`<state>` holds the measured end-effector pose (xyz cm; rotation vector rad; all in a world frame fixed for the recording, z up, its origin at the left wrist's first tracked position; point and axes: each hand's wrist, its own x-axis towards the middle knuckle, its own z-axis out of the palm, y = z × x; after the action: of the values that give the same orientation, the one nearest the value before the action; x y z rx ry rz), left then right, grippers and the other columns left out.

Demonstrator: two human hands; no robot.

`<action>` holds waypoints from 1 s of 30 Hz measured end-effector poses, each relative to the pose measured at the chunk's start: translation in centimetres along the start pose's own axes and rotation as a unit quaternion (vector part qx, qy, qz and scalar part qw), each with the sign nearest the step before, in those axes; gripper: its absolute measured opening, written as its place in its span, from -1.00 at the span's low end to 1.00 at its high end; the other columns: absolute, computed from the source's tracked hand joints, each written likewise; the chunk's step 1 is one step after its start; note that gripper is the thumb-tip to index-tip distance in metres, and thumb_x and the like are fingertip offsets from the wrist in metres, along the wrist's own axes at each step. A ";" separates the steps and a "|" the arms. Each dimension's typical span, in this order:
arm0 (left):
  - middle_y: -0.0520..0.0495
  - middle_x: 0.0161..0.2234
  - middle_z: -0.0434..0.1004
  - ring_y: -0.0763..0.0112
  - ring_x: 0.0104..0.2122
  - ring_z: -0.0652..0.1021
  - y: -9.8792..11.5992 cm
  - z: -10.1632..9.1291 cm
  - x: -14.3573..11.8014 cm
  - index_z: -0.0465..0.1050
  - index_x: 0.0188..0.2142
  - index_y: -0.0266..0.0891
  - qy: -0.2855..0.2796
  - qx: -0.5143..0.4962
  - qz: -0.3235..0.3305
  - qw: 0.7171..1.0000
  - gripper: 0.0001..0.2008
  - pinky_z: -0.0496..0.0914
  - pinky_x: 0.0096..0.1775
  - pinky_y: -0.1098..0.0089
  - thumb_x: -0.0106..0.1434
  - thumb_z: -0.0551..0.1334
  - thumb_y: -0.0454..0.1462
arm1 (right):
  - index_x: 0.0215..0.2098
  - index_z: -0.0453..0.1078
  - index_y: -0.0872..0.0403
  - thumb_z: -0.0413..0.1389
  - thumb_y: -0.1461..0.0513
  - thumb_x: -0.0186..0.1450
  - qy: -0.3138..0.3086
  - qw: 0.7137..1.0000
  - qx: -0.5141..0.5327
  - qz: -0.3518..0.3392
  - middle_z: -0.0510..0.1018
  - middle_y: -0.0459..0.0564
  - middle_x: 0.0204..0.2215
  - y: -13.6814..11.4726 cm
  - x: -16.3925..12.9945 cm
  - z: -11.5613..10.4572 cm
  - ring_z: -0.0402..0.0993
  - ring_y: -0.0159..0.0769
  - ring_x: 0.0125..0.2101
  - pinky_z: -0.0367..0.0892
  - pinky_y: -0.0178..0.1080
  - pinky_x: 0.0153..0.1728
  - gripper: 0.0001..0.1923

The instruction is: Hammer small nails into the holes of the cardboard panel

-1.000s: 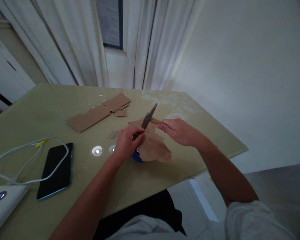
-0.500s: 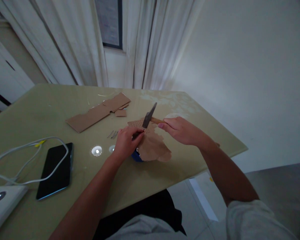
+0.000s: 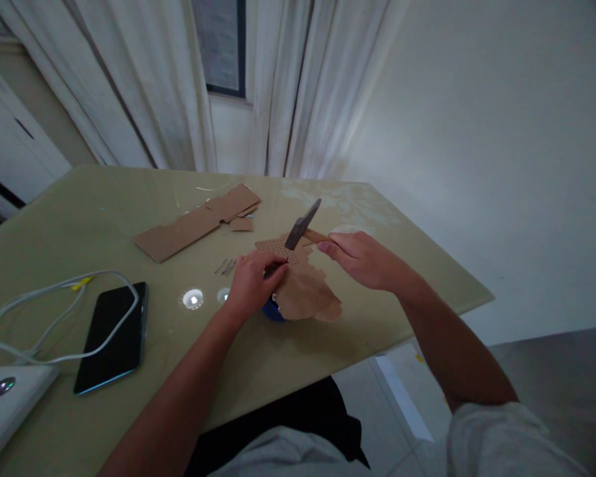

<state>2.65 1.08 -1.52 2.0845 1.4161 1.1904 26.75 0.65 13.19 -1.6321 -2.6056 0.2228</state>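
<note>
Two hands meet over one ragged piece of brown cardboard near the front edge of the table. The right hand has its fingers curled tight around the wooden handle of a small hammer. The hammer's dark head is up in the air, tilted, with its long side running from low left to high right. The head hangs just above the far end of the cardboard, where a patch of tiny dots shows.

The left hand is closed too, pinching something small and dark at the fingertips. It could be a nail, but it is too small to be sure. That pinch sits right at the dotted patch, so the hammer head is just above and a little to the right of those fingers. The left hand is the nearer one to the spot; the right hand stays back along the handle.

Something blue peeks out from under the cardboard. A few thin nails lie just left of the left hand. Farther off are cardboard strips, a black phone and a white cable.
</note>
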 end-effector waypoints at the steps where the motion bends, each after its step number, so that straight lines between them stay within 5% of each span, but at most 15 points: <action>1: -0.06 -0.20 0.82 0.07 -0.15 0.70 0.0 0.0 0.0 0.79 -0.12 -0.05 0.001 -0.001 0.000 1.000 -0.89 0.41 -0.03 0.09 0.41 0.44 -0.27 | -0.29 0.45 0.03 -0.11 -0.03 0.71 -0.005 1.000 0.000 0.001 0.59 0.00 -0.36 0.0 0.0 0.2 0.47 -0.21 -0.31 0.12 -0.17 -0.24 -0.46; 5: -0.08 -0.20 0.82 0.07 -0.16 0.69 -0.1 0.1 0.0 0.79 -0.13 -0.06 0.003 -0.004 0.001 1.000 -0.89 0.42 -0.06 0.11 0.41 0.44 -0.27 | -0.29 0.44 0.03 -0.09 -0.02 0.71 -0.024 1.000 -0.005 -0.007 0.60 0.01 -0.36 0.0 0.0 0.5 0.49 -0.19 -0.28 0.11 -0.16 -0.23 -0.49; 10: -0.08 -0.20 0.82 0.09 -0.15 0.69 -0.1 0.1 0.0 0.78 -0.14 -0.06 0.002 -0.007 0.000 1.000 -0.91 0.44 -0.05 0.11 0.41 0.43 -0.25 | -0.29 0.43 0.03 -0.10 -0.04 0.71 0.022 1.000 0.005 0.000 0.57 0.00 -0.38 0.1 -0.1 0.3 0.46 -0.20 -0.33 0.10 -0.16 -0.25 -0.47; 15: -0.08 -0.20 0.82 0.08 -0.16 0.70 -0.1 0.0 0.0 0.78 -0.13 -0.07 0.000 0.000 -0.001 1.000 -0.90 0.44 -0.05 0.09 0.41 0.44 -0.27 | -0.30 0.44 0.04 -0.06 0.00 0.70 -0.017 1.000 -0.020 0.002 0.60 0.03 -0.37 -0.2 -0.1 0.7 0.46 -0.19 -0.32 0.06 -0.14 -0.26 -0.51; 21: -0.10 -0.17 0.83 0.08 -0.13 0.70 -0.1 0.1 0.0 0.78 -0.14 -0.06 0.000 0.004 0.001 1.000 -0.90 0.45 -0.01 0.08 0.41 0.43 -0.24 | -0.29 0.38 0.02 -0.11 -0.05 0.71 0.031 0.999 0.008 0.010 0.55 0.00 -0.39 -0.1 -0.3 0.5 0.46 -0.19 -0.32 0.08 -0.15 -0.26 -0.48; 27: -0.09 -0.18 0.82 0.09 -0.13 0.70 -0.1 0.2 0.0 0.78 -0.13 -0.06 -0.002 0.006 -0.002 1.000 -0.89 0.46 0.00 0.09 0.40 0.43 -0.25 | -0.26 0.38 0.03 -0.12 -0.04 0.71 -0.020 0.999 -0.036 0.007 0.61 0.04 -0.34 -0.2 -0.3 1.7 0.45 -0.18 -0.31 0.01 -0.12 -0.27 -0.49; 30: -0.09 -0.17 0.82 0.09 -0.13 0.70 0.0 0.1 0.0 0.78 -0.12 -0.06 -0.004 0.003 0.001 1.000 -0.89 0.46 0.01 0.10 0.41 0.43 -0.25 | -0.25 0.38 0.03 -0.11 -0.05 0.71 0.001 0.999 -0.041 0.015 0.59 0.02 -0.36 -0.2 -0.6 1.3 0.44 -0.18 -0.33 0.00 -0.12 -0.28 -0.50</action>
<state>2.75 1.10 -1.60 2.0939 1.4159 1.1797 26.73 -0.10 11.94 -1.6953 -2.6239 0.1178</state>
